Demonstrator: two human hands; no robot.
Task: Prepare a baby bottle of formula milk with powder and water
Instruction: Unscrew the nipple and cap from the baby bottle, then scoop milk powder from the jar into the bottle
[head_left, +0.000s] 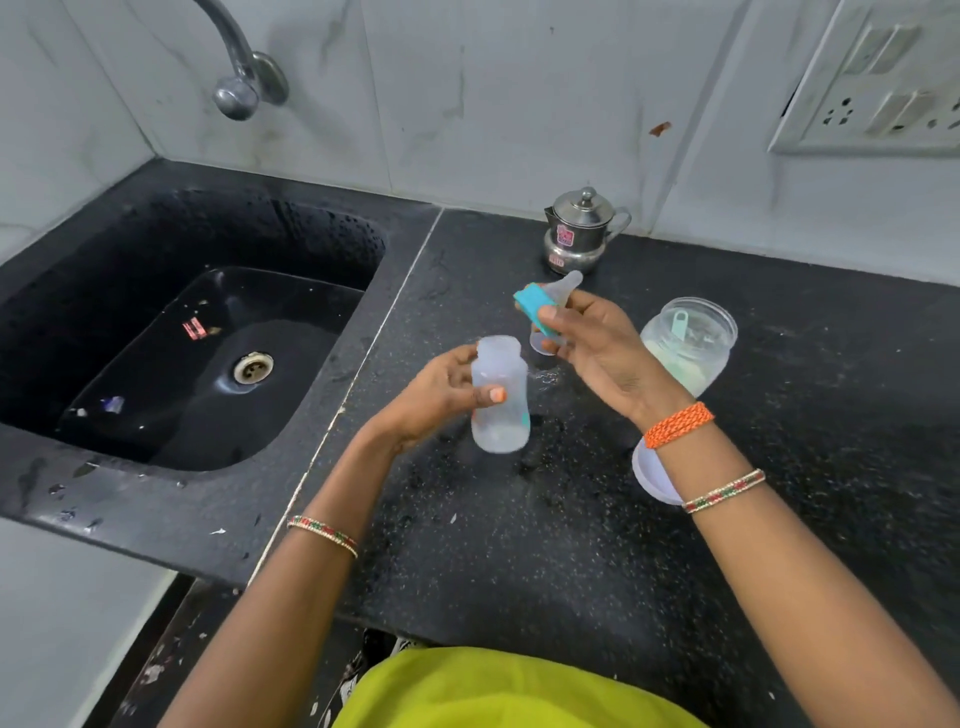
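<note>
My left hand (441, 395) grips a translucent baby bottle (500, 410) above the black counter (519, 545), its mouth uncapped and tipped slightly away from me. My right hand (592, 343) holds the teal screw ring with the clear teat (545, 304) just above and right of the bottle's mouth. A clear cap (543, 345) shows under that hand. An open plastic jar of pale powder (685, 348) with a light green scoop (678, 325) inside stands right of my right hand. A small lidded steel pot (582, 231) sits by the wall.
A black sink (197, 338) with a steel drain lies to the left, under a wall tap (244, 78). The jar's white lid (652, 473) lies flat under my right wrist. A socket panel (872, 83) is on the right wall. Water drops dot the counter.
</note>
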